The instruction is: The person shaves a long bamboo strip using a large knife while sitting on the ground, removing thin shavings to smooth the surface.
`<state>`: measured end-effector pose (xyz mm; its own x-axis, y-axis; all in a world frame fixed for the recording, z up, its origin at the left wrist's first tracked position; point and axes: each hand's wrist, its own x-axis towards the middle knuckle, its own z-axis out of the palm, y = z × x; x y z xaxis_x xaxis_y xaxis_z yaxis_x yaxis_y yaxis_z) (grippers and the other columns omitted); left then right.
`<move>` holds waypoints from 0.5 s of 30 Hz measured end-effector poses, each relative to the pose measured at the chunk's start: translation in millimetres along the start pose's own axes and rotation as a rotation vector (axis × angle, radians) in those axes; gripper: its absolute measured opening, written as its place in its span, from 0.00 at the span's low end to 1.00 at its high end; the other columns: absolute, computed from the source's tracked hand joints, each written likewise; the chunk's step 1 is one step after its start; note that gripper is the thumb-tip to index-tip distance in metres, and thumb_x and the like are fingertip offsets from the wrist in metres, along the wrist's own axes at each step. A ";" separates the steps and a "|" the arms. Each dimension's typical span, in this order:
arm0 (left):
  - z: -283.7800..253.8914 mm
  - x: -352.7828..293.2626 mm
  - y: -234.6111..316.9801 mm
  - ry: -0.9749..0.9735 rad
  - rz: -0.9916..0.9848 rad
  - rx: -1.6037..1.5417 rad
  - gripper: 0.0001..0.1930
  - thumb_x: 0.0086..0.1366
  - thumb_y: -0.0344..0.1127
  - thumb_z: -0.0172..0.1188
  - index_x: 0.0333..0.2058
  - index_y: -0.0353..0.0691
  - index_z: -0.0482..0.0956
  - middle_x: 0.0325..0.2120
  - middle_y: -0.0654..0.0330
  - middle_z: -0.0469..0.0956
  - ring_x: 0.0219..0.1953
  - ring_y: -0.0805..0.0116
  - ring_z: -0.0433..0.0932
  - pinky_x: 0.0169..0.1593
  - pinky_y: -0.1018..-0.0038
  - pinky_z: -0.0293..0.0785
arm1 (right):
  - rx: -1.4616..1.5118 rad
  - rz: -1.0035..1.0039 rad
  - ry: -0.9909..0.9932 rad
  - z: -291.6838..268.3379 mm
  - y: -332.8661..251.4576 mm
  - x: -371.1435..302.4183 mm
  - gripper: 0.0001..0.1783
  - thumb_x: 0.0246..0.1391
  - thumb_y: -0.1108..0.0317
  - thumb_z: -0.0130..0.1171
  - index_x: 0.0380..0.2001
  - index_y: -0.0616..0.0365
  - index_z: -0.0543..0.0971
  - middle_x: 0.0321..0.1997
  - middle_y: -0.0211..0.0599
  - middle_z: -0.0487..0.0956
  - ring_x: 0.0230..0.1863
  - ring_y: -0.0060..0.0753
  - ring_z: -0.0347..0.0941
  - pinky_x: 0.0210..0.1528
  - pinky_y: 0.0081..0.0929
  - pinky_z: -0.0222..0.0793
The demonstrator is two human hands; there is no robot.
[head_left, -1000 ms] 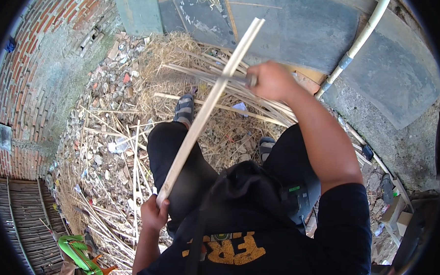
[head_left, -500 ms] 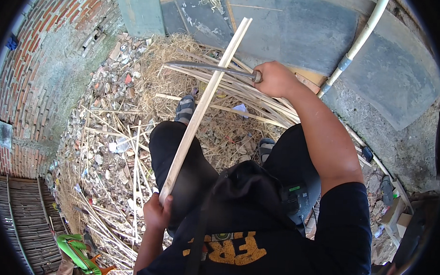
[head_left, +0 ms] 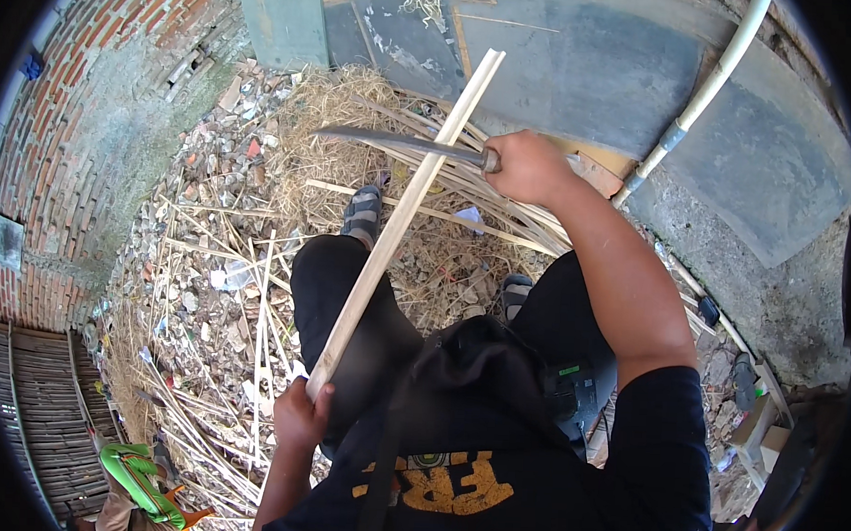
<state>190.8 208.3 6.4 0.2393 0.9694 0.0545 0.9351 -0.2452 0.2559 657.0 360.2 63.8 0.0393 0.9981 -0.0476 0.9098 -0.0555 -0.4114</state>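
Observation:
A long pale split-bamboo strip (head_left: 396, 228) slants across my lap, from beside my left thigh up and away to the right. Its near end sits in my left hand (head_left: 302, 414), with the fingers wrapped round it. My right hand (head_left: 532, 168), arm reaching forward, grips the handle of a machete (head_left: 393, 141). The dark blade points left and crosses the strip toward its far end; whether it touches or cuts into the wood I cannot tell.
Loose bamboo strips (head_left: 504, 201) and dry shavings (head_left: 332, 119) lie around my sandalled feet. More strips are scattered over rubble (head_left: 206, 284) at left. Grey panels (head_left: 586, 73) and a pale pole (head_left: 703, 97) stand ahead. A person in green (head_left: 141, 481) is at lower left.
My right hand and the machete have come slightly nearer to me, and the blade's angle has turned a little. The strip stays in my left hand. The whole view has shifted slightly.

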 end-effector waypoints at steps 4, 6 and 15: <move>7.1 -5.4 -12.4 0.019 0.006 -0.065 0.26 0.65 0.56 0.60 0.26 0.34 0.72 0.12 0.47 0.70 0.18 0.40 0.75 0.24 0.53 0.69 | -0.190 -0.067 -0.047 -1.9 -27.6 -12.9 0.13 0.46 0.66 0.61 0.38 0.47 0.84 0.40 0.40 0.84 0.43 0.44 0.81 0.47 0.43 0.77; 4.4 0.1 -11.4 -0.069 -0.077 -0.035 0.29 0.66 0.59 0.57 0.27 0.32 0.71 0.16 0.41 0.72 0.24 0.34 0.76 0.27 0.50 0.69 | -0.051 -0.067 -0.026 7.7 -4.1 -0.7 0.14 0.46 0.66 0.62 0.39 0.49 0.83 0.41 0.40 0.84 0.43 0.46 0.81 0.48 0.43 0.77; 8.6 -4.7 -10.1 0.029 0.007 -0.040 0.25 0.65 0.53 0.61 0.26 0.33 0.71 0.14 0.43 0.72 0.19 0.39 0.75 0.25 0.52 0.70 | -0.153 -0.071 -0.056 -9.8 -32.3 -17.9 0.09 0.47 0.67 0.61 0.34 0.47 0.82 0.37 0.39 0.84 0.43 0.43 0.81 0.45 0.42 0.78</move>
<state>182.5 206.1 -4.7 0.2375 0.9677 0.0843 0.9221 -0.2519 0.2937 631.0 344.4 86.9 -0.0462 0.9961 -0.0756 0.9619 0.0239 -0.2723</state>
